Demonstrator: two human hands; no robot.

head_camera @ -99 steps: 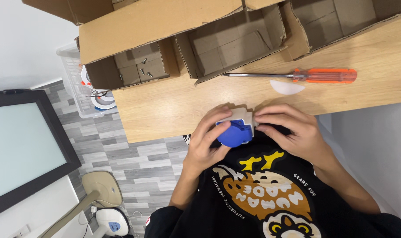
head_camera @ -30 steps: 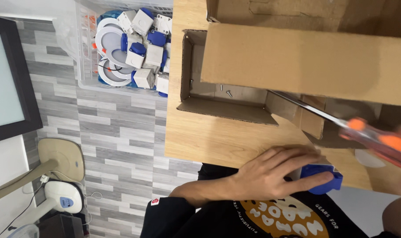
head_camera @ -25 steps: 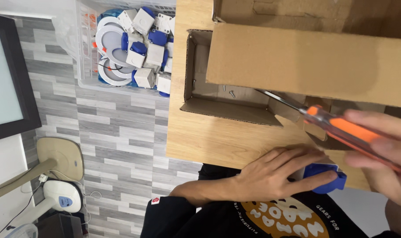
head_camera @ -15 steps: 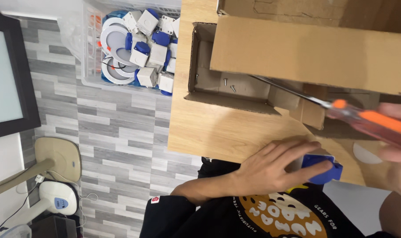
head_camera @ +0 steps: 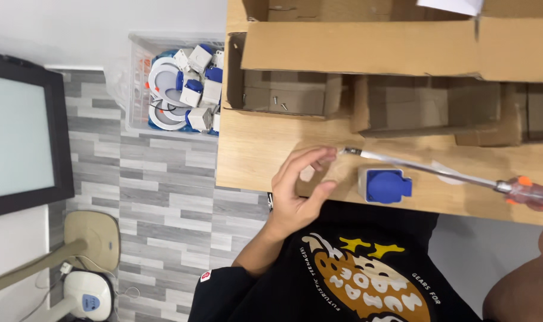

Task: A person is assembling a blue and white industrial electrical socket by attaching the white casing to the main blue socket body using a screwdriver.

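The left hand (head_camera: pixel 298 194) hovers with an open grip, empty, by the screwdriver (head_camera: pixel 438 173) tip. The blue socket (head_camera: pixel 386 184) lies on the desk (head_camera: pixel 253 161) just beside it. The right hand's grip is out of view.

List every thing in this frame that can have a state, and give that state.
Left hand: grip open, fingers curled, holding nothing, fingertips by the screwdriver tip.
Right hand: mostly out of frame, grip cannot be told.
Screwdriver: lifted at a slant above the table, orange handle at the right edge.
Blue socket: lying on the wooden table, untouched.
Cardboard box: open, small screws inside.
Plastic bin: open, filled with blue and white parts.
Monitor: lit, blank.
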